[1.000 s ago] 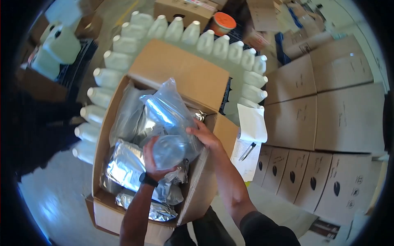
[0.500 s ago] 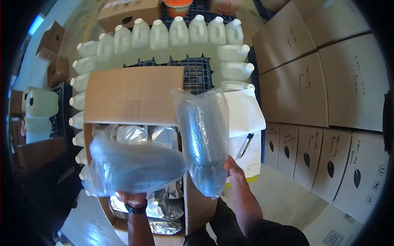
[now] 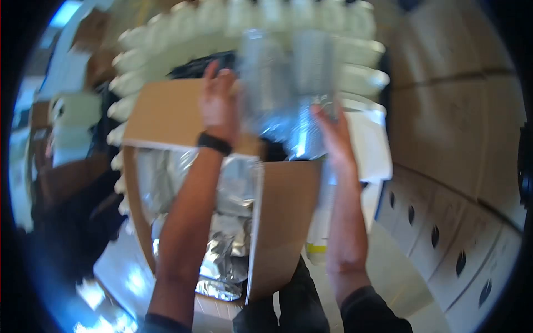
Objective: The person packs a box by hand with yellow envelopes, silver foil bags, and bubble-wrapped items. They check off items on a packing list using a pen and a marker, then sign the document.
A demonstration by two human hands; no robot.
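We are now bringing both clear packs together beyond the box [image 3: 286, 213]: the left pack [image 3: 265, 80], over the box half a second ago, is now beside the right pack [image 3: 312, 72]. For the work in hand, that means both are out of the box, at the inner side of the row of jugs [image 3: 355, 53], while foil pouches [image 3: 222, 261] are lying inside.

Our left hand [image 3: 219, 108] is opening flat, fingers pointing away from us, at the left pack's outer side; blur is hiding whether it is touching. Our right hand [image 3: 336, 133] is gripping the right pack's near end from the right, thumb towards us. So the packs are lying between our hands and reaching past them, with the papers [image 3: 371, 141] just right of our right hand.
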